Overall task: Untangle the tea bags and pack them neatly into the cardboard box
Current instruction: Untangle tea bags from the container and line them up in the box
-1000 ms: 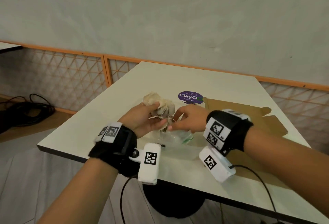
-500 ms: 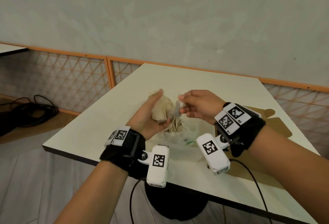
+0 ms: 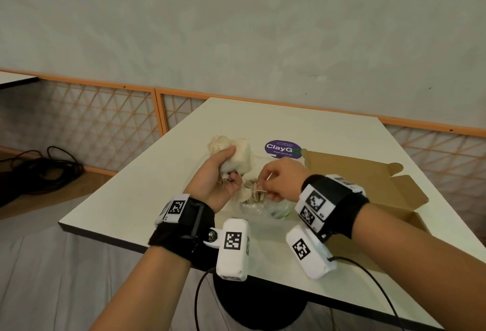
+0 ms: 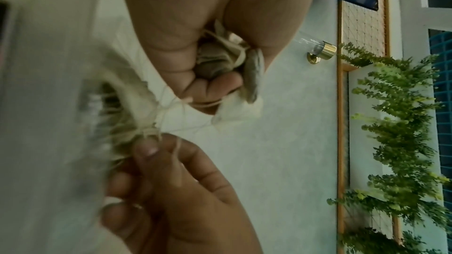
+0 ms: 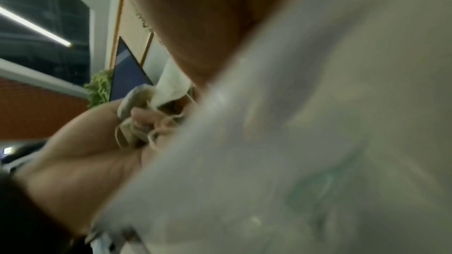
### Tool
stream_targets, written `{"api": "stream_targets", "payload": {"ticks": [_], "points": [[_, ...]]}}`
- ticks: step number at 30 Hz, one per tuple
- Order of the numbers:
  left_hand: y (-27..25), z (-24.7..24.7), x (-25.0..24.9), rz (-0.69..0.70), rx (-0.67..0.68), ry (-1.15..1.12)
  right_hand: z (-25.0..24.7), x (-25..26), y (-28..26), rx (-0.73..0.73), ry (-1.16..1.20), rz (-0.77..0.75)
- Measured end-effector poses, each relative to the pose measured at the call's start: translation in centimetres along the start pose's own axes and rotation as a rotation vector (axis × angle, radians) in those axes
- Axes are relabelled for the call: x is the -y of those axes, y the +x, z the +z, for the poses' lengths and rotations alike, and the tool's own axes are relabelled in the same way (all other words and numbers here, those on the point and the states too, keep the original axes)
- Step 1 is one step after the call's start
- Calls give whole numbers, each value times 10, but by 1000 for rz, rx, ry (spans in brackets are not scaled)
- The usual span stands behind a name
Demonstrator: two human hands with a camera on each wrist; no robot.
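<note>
Head view, left hand: I am watching the left hand (image 3: 218, 180) curling its fingers around a clump of tea bags (image 3: 236, 157), holding it raised above the middle of the white table (image 3: 126, 199).
Head view, right hand: the right hand (image 3: 282, 180) is pinching the tangled strings (image 3: 253, 192) hanging just below the clump, thumb and forefinger closed on them.
Head view, box: the cardboard box (image 3: 368, 180) is lying opened flat on the right side of the table, just beyond the right wrist, with no tea bags showing in it.
Head view, surroundings: a purple sticker (image 3: 281, 147) is sitting on the table at the box's far left corner; a clear plastic bag (image 3: 265, 209) is lying under the hands; black cables (image 3: 39, 170) are coiling on the floor at far left.
Left wrist view: the left hand (image 4: 215, 35) is gripping grey tea bags (image 4: 212, 60) in a closed fist, while the right hand (image 4: 176, 190) is pinching a knot of strings (image 4: 151, 132) between thumb and fingertip.
Right wrist view: blurred plastic is filling most of the frame; the left hand (image 5: 80, 142) is clutching tea bags (image 5: 137, 107). I cannot tell the right hand's grip from here.
</note>
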State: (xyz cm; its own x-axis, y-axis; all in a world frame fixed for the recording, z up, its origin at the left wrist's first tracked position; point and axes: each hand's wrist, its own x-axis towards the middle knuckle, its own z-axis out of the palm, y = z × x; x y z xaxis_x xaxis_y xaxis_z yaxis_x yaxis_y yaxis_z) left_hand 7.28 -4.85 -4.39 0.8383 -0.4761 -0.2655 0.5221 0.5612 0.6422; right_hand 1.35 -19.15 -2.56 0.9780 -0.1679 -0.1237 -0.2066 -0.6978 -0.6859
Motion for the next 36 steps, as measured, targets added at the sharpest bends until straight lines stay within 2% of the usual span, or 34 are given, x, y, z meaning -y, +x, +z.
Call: {"api": "stream_targets", "payload": {"ticks": [4, 7, 9, 12, 15, 18, 20, 22, 24, 25, 27, 30, 33, 36], "points": [[4, -4, -2, 95, -59, -68, -24, 3, -1, -43, 306, -10], [8, -5, 0, 124, -37, 9, -36, 12, -5, -42, 644, -27], [9, -2, 5, 83, 20, 92, -37, 18, -4, -23, 789, -20], [6, 8, 12, 25, 187, 245, -29, 25, -2, -2, 860, -3], [6, 15, 17, 81, 257, 331, -26, 30, 1, -7, 839, -22], [8, 12, 15, 71, 142, 220, -35, 29, -5, -50, 718, -3], [11, 7, 12, 32, 55, 121, -35, 19, -10, -107, 414, 41], [13, 5, 12, 17, 22, 94, -24, 10, -17, -51, 106, 96], [13, 7, 14, 25, 24, 117, -6, 4, -20, 46, -50, 105], [12, 8, 15, 36, 28, 135, 1, 0, -18, 44, -106, 73], [10, 9, 15, 71, 30, 163, 1, -2, -13, -33, -125, -23], [7, 7, 11, 122, 33, 231, -18, 8, -9, -63, 71, -105], [0, 10, 6, 82, 92, 372, -42, 28, -8, -5, 204, -209], [-11, 20, 5, -12, 246, 399, -56, 46, -5, 82, 78, -266]]}}
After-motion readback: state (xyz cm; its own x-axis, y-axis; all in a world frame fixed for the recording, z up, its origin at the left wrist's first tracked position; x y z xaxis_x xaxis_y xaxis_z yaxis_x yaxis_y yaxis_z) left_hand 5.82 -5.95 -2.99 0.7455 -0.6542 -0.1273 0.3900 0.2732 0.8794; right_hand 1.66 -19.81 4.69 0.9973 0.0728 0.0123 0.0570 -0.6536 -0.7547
